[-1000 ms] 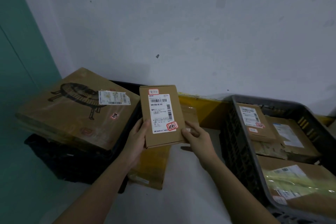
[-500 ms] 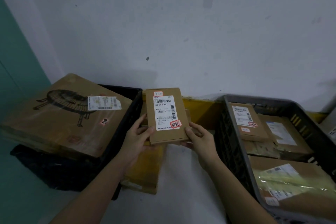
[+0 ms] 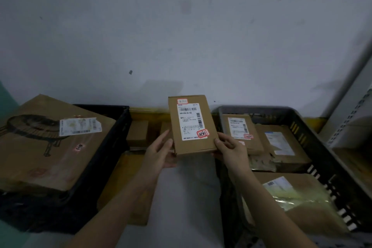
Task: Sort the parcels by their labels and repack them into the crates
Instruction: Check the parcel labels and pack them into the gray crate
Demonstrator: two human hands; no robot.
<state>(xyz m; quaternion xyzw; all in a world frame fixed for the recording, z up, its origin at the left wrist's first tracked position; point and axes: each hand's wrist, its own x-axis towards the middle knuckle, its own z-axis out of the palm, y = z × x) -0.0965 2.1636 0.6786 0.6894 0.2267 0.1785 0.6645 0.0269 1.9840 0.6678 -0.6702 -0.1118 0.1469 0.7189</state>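
Both hands are now carrying the small cardboard parcel (image 3: 192,125) further right than half a second ago, closer to the grey crate (image 3: 314,127), and it is sitting almost upright instead of leaning. The parcel is being held between the black crate (image 3: 112,131) and the grey crate, its long axis running up and down, label face turned toward the camera and its top edge pointing at the white wall (image 3: 181,26). The left hand (image 3: 161,152) is cupping the parcel's lower left corner with fingers fairly straight along the side edge; the right hand (image 3: 229,147) is pinching the lower right corner, thumb on the front. The white shipping label (image 3: 189,121) is showing barcodes and a number reading roughly "686-H06-00-103"; smaller print is too blurred to read. A red-bordered sticker (image 3: 202,133) with handwritten characters is sitting at the label's lower right, and another (image 3: 182,101) above the label. Left of the parcel, a large carton (image 3: 50,143) with a printed drawing is lying on the black crate.
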